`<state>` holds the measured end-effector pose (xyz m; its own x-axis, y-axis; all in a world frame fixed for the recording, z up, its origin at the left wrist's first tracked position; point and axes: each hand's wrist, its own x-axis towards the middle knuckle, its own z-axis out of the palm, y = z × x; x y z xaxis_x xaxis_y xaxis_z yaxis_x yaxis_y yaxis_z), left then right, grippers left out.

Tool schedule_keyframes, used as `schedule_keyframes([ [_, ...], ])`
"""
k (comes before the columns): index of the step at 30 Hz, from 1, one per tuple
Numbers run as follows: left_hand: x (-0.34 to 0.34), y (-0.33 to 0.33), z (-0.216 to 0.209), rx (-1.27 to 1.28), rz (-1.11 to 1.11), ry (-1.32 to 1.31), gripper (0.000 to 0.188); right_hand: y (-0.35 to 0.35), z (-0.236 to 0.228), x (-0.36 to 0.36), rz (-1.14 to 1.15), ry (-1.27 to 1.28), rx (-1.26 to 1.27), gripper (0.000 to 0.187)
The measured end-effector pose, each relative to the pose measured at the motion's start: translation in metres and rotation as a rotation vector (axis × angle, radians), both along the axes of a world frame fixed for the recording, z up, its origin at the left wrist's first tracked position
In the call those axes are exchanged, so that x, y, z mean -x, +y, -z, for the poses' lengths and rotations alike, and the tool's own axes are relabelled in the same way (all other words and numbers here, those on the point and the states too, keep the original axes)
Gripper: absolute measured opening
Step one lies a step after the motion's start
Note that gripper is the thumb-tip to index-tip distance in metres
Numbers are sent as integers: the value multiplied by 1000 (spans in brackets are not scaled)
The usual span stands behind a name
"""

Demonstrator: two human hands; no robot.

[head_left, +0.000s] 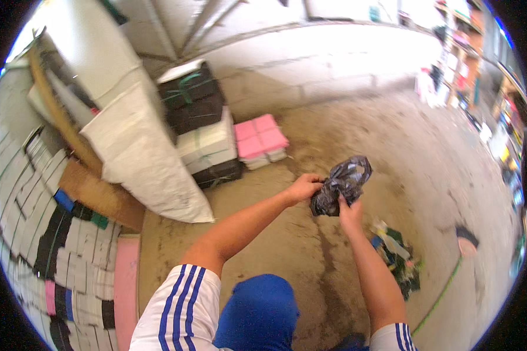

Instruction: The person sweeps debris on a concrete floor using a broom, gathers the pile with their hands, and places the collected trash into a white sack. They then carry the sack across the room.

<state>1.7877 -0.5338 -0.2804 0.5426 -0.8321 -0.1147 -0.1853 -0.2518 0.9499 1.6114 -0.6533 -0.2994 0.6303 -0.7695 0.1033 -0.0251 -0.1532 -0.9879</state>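
Observation:
A crumpled black plastic bag (344, 178) is held up in front of me, above the dirt-stained floor. My left hand (305, 189) grips its left side, the fingers closed on the plastic. From below, my right hand (350, 214) pinches the bag's lower right part, with the thumb lying on top. A loop of the plastic, like a handle, stands up at the far side. Whether anything is inside the bag, I cannot tell.
On the floor to the right lies a litter heap (399, 254) beside a broom (467, 241) with a green handle. Tied stacks, one with a pink bundle (261, 138), stand by the wall. A white sack (149, 158) leans at left, near stacked bundles (79, 257). Cluttered shelves (462, 58) stand far right.

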Motion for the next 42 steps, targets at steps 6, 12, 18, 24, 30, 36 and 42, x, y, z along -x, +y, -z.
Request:
schedule_keyframes([
  [6, -59, 166, -71, -91, -368, -173, 33, 107, -49, -85, -397, 3, 130, 28],
  [12, -201, 333, -178, -272, -1036, -1159, 64, 163, -24, -170, -519, -96, 283, 27],
  [18, -234, 426, -319, -561, -1397, -1113, 87, 193, -42, -184, -645, 69, 238, 29],
  [24, -258, 462, -317, -607, -1288, -1122, 45, 213, -73, -169, -683, -34, 212, 30],
  [30, -202, 412, -274, -235, -951, -1445, 37, 222, -102, -164, -665, 8, 240, 27],
  [36, -118, 363, -228, -9, -545, -1371, 33, 219, -96, -167, -678, -174, 182, 25],
  [42, -41, 292, -194, 88, -142, -1257, 20, 200, -122, -175, -631, -391, -39, 38],
])
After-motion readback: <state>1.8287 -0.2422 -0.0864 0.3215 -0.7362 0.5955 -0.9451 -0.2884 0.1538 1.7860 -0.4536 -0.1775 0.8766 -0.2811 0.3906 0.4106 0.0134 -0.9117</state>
